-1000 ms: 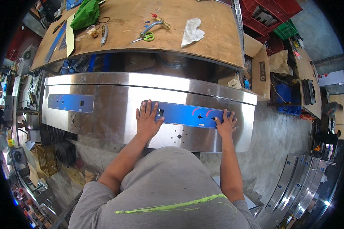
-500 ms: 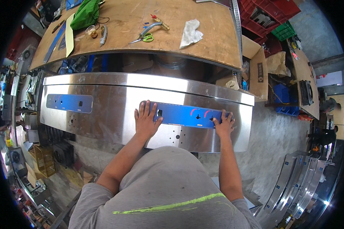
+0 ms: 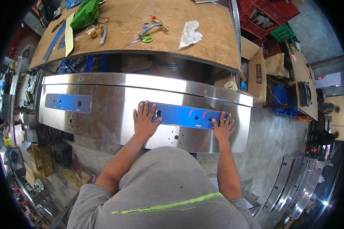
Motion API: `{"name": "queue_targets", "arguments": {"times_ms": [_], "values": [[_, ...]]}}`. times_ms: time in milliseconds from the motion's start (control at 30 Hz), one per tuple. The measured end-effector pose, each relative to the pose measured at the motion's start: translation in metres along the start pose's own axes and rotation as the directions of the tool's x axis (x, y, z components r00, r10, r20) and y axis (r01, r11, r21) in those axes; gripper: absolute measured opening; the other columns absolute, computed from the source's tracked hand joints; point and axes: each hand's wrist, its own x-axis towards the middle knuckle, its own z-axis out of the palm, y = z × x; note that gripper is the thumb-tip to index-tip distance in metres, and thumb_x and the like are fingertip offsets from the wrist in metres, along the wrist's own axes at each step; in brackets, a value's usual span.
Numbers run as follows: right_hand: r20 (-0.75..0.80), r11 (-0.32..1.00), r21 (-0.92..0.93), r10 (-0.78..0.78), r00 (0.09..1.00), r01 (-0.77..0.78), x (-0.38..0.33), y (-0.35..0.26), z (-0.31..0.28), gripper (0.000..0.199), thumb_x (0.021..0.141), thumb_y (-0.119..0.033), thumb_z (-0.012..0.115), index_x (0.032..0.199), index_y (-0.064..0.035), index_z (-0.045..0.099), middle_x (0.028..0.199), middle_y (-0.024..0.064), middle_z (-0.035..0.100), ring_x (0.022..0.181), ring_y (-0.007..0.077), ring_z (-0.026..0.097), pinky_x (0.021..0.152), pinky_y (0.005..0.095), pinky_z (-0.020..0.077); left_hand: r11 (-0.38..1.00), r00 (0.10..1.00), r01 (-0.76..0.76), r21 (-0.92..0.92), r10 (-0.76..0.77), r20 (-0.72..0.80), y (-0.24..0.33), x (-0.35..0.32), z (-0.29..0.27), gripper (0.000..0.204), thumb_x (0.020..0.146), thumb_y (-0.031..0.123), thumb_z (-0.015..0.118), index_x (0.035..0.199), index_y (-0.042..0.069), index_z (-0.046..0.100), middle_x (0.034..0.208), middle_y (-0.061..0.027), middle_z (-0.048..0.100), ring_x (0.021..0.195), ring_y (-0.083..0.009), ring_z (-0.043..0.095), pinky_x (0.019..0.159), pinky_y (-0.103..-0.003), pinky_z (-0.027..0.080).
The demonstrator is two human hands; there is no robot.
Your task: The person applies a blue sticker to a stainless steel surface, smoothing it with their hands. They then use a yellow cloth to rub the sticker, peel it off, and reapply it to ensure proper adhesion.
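Observation:
A long blue panel sticker (image 3: 176,115) with red arcs and cut-outs lies on the right half of a shiny sheet-metal panel (image 3: 111,110). On the sticker's left end rests my left hand (image 3: 144,120), palm down with fingers spread. My right hand (image 3: 223,126) lies on its right end, fingers apart and pointing away from me. Both hands partly hide the sticker's ends. A similar blue sticker (image 3: 68,103) sits flat at the left of the metal. Below each sticker the metal has a group of small round holes.
Beyond the metal stands a wooden table (image 3: 122,34) with green-handled scissors (image 3: 146,38), a utility knife (image 3: 103,35), a crumpled white cloth (image 3: 190,34) and a green bag (image 3: 85,15). A cardboard box (image 3: 258,76) and red crates (image 3: 265,17) are at right. More metal panels (image 3: 290,187) lean at lower right.
Both hands stay on the blue sticker in nearly the same pose. The whole view has shifted very slightly; nothing was taken hold of or let go.

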Motion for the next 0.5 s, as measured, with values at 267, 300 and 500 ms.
{"name": "queue_targets", "arguments": {"times_ms": [267, 300, 500], "values": [[-0.032, 0.999, -0.035, 0.004, 0.999, -0.005, -0.0024, 0.0009, 0.0049, 0.075, 0.098, -0.068, 0.038, 0.162, -0.0325, 0.022, 0.171, 0.0098, 0.006, 0.155, 0.0437, 0.003, 0.115, 0.0735, 0.009, 1.0, 1.0, -0.002, 0.018, 0.002, 0.017, -0.0003, 0.0007, 0.0003, 0.072, 0.099, 0.062, 0.04, 0.159, 0.023, 0.033, 0.167, -0.0134, 0.021, 0.155, -0.0334, 0.012, 0.123, -0.059, 0.006], [-0.031, 0.999, -0.033, 0.005, 1.0, -0.006, -0.0024, 0.001, 0.0054, 0.075, 0.098, -0.068, 0.038, 0.162, -0.0323, 0.022, 0.171, 0.0098, 0.006, 0.155, 0.0437, 0.003, 0.115, 0.0738, 0.0093, 1.0, 1.0, -0.002, 0.013, 0.002, 0.017, -0.0008, 0.0006, 0.0011, 0.073, 0.099, 0.062, 0.04, 0.159, 0.022, 0.034, 0.167, -0.0134, 0.021, 0.155, -0.0334, 0.012, 0.123, -0.059, 0.006], [-0.062, 0.999, -0.039, -0.011, 0.998, 0.008, -0.0024, 0.003, 0.0093, 0.074, 0.098, -0.068, 0.038, 0.161, -0.0315, 0.024, 0.17, 0.0099, 0.007, 0.154, 0.044, 0.006, 0.114, 0.0756, 0.0108, 0.999, 0.999, -0.021, 0.027, 0.022, -0.029, -0.0034, -0.0005, 0.0051, 0.073, 0.098, 0.063, 0.039, 0.158, 0.022, 0.035, 0.166, -0.0133, 0.022, 0.155, -0.0337, 0.014, 0.123, -0.059, 0.007]]}}
